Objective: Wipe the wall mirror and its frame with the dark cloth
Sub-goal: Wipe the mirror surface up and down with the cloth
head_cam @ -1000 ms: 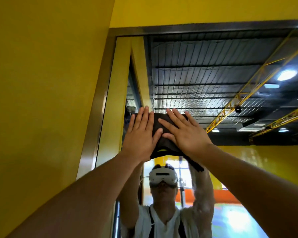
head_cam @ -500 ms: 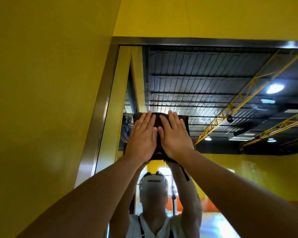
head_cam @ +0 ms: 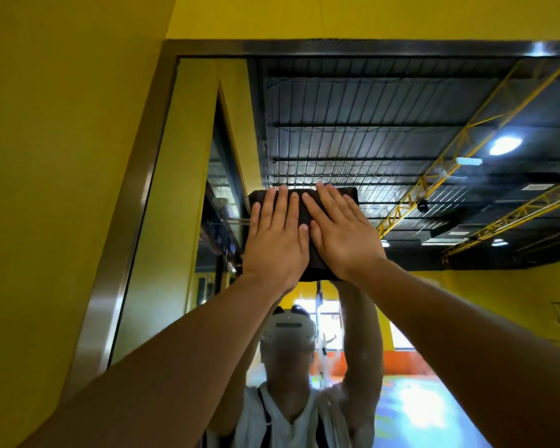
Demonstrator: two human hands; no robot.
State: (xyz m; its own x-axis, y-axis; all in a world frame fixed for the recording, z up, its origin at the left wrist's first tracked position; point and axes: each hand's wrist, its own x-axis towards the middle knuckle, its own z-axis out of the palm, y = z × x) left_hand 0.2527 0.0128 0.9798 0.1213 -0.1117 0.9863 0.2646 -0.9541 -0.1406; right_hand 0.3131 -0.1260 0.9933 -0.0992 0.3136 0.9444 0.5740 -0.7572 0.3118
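Observation:
A large wall mirror (head_cam: 385, 124) with a brushed metal frame (head_cam: 123, 240) fills the head view. A folded dark cloth (head_cam: 304, 208) lies flat against the glass in the mirror's upper left part, well below the top frame bar. My left hand (head_cam: 275, 240) presses its left half with straight fingers. My right hand (head_cam: 340, 234) presses the right half, fingers straight and spread, thumbs nearly touching. Most of the cloth is hidden under both hands.
A yellow wall (head_cam: 55, 156) runs along the left of the frame and above it. The mirror reflects a person wearing a headset (head_cam: 288, 328), a dark ceiling with yellow trusses and lamps, and a colourful floor.
Both hands have slid the cloth upward on the glass and drawn closer together, side by side. The cloth now lies flatter and more squarely folded under them.

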